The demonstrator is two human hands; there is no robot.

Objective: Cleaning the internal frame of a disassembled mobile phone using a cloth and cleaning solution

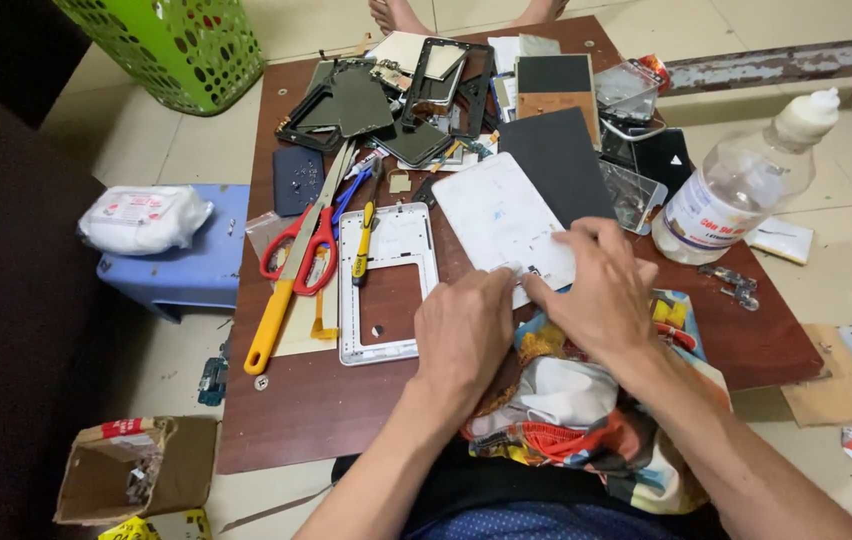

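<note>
My left hand [463, 335] and my right hand [596, 290] rest together on the near edge of a white flat panel [496, 215] lying on the small brown table [326, 400]. Fingertips of both hands pinch at the panel's lower corner, where a small part sits. A white tablet frame [351, 290] lies just left of my left hand. A colourful cloth [586, 410] is bunched under my wrists.
Red-handled scissors [296, 255], a yellow-handled tool [276, 320] and a screwdriver [364, 240] lie left. Several phone frames and panels [416, 95] pile at the back. A clear bottle [736, 185] stands right. A green basket [171, 45], blue stool [196, 270] and cardboard box [131, 470] surround the table.
</note>
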